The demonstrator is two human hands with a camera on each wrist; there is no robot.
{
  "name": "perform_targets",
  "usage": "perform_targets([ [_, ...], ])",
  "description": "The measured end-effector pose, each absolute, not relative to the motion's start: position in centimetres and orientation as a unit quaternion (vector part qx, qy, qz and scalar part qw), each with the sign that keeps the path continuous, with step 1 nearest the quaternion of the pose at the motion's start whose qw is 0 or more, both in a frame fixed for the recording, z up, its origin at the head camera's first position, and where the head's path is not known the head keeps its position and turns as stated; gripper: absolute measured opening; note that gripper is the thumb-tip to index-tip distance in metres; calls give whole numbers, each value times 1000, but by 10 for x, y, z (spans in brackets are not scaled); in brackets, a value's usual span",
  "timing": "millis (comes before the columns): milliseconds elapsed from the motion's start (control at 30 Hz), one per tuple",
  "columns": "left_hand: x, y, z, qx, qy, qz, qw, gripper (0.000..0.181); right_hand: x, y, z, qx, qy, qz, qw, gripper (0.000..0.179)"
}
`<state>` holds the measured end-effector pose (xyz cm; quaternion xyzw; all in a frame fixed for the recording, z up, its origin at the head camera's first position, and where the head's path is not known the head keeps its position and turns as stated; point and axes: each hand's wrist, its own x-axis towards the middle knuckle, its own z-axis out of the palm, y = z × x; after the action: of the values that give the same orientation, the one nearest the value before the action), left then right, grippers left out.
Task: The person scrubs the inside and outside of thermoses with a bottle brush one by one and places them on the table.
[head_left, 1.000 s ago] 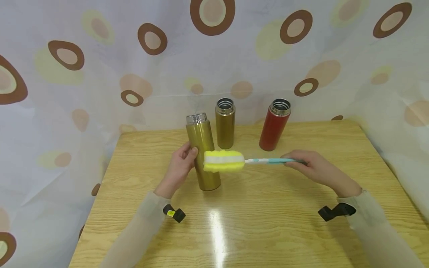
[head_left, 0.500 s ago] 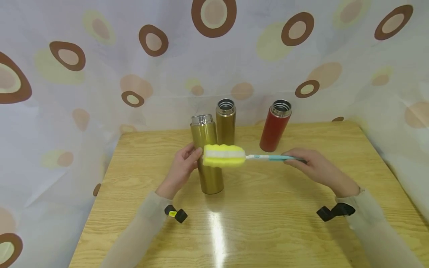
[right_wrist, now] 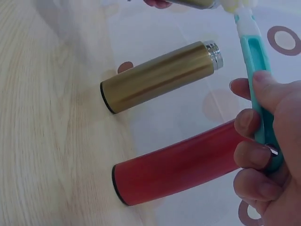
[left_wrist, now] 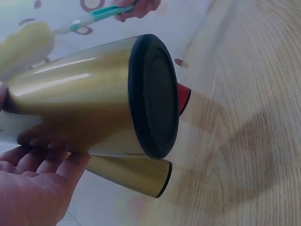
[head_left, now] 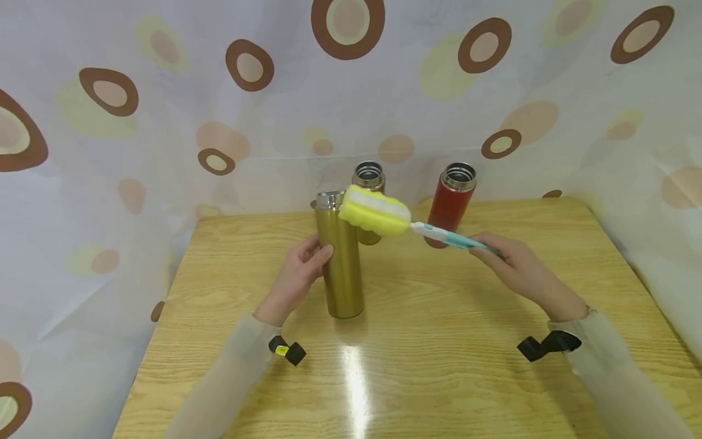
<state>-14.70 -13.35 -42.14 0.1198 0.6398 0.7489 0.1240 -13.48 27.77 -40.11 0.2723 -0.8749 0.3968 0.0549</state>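
Observation:
My left hand [head_left: 296, 268] grips a tall gold vacuum flask [head_left: 344, 274] round its middle, thumb at the front. The flask is lidless and nearly upright; its black underside shows in the left wrist view, lifted off the table. With curled fingers, my right hand [head_left: 518, 268] holds a bottle brush [head_left: 378, 211] by its turquoise handle [right_wrist: 255, 52]. The brush's yellow-and-white sponge head points left and slightly up, level with the flask's steel mouth. From the head view it overlaps the rim's right side; whether they touch I cannot tell.
Behind stand a shorter gold flask [right_wrist: 157, 75], partly covered by the sponge in the head view, and a red flask [head_left: 452, 198], both upright and lidless. The wooden table [head_left: 439, 366] ends at a patterned cloth backdrop [head_left: 285, 122].
The brush head has risen and tilted upward from the flask's middle to its mouth. The tall gold flask has shifted slightly right. Both hands keep their holds.

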Motion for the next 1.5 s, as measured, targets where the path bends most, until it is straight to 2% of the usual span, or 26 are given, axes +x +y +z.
perform_targets([
  [133,-146,-134,-421,125,643,745,129,59,-135,276,-400,279,-877,386,59,22],
  [333,-146,-137,-419,128,612,773,108,72,-133,285,-411,320,-871,373,17,26],
  [467,-148,-139,-420,133,598,784,100,74,-132,289,-413,342,-859,382,-1,28],
  [800,-148,-139,-423,128,598,780,135,66,-135,280,-404,265,-881,390,35,18],
  [1033,-150,-142,-422,136,580,795,114,82,-134,287,-408,273,-883,381,-24,18],
  [1200,-151,-145,-420,133,579,797,107,80,-131,295,-411,278,-878,383,-63,18],
  [1300,-150,-145,-420,130,582,795,114,74,-131,294,-410,268,-877,396,-55,18],
  [1500,-147,-143,-420,128,595,781,143,68,-134,285,-406,249,-881,402,-6,16],
])
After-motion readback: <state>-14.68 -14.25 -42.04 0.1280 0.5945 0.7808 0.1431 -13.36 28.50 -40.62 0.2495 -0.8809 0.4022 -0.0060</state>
